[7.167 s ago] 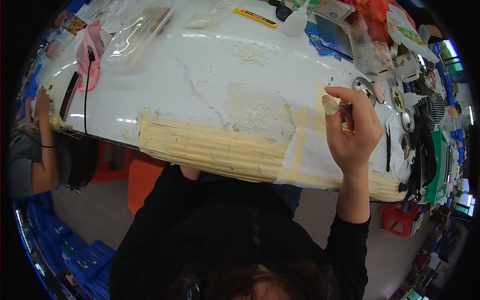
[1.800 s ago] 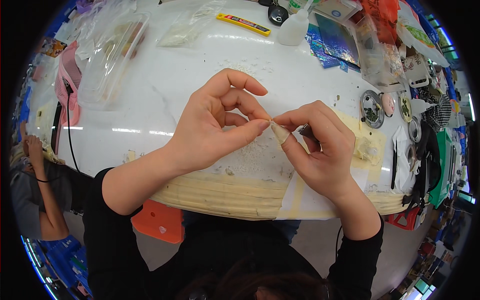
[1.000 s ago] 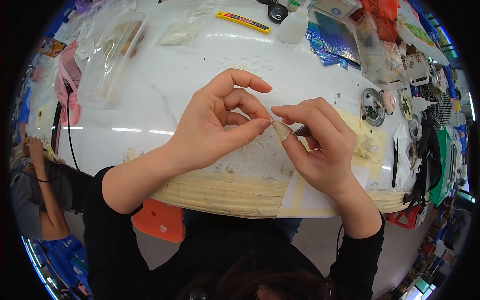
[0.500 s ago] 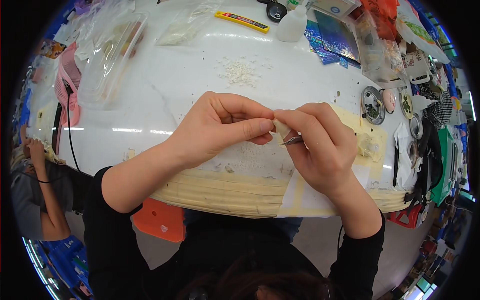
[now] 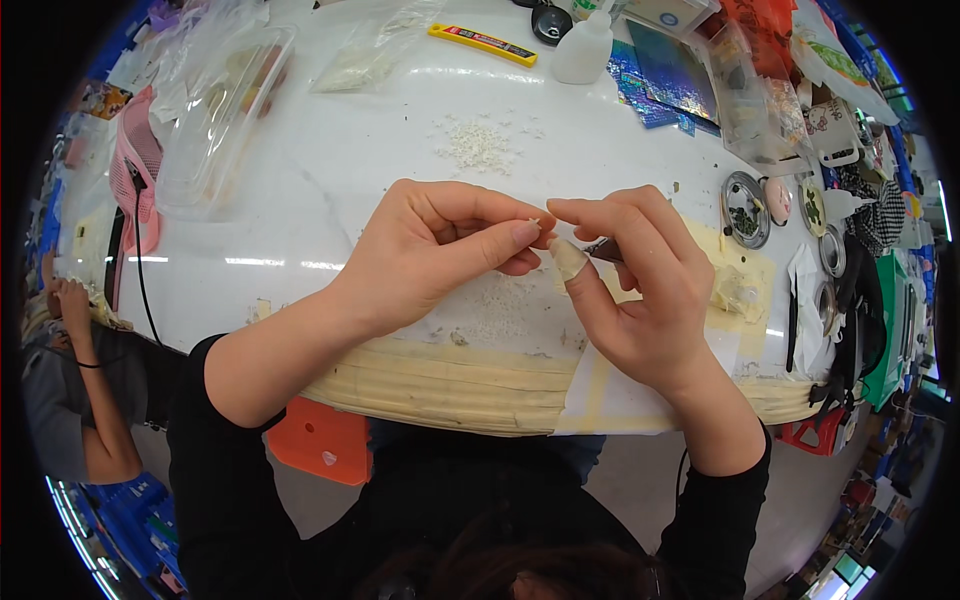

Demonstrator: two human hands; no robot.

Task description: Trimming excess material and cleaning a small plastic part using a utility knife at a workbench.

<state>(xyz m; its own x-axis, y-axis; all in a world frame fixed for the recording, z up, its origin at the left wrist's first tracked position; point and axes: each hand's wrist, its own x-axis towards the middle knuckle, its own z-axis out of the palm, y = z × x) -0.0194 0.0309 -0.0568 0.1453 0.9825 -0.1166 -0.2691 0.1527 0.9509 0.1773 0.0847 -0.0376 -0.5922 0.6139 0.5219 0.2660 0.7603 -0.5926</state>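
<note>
My left hand is closed in a pinch, thumb against forefinger, on a tiny white piece that barely shows at the fingertips. Close beside it, my right hand has thumb and forefinger apart. A pale wrap covers its thumb tip. A slim dark metal tool is tucked within the curled fingers of that hand; its kind is mostly hidden. Beyond the hands lies a loose pile of small white pieces. More white bits are scattered under the hands, near the table edge.
A yellow cutter-like tool and a white squeeze bottle stand at the back. Shiny blue sheets and round metal tins are to the right. At left are a clear plastic box and another person's arm.
My right thumb and forefinger have parted and drawn slightly back from the left fingertips. The metal tool has swung up, its tip no longer pointing below the thumb. My left hand barely moved.
</note>
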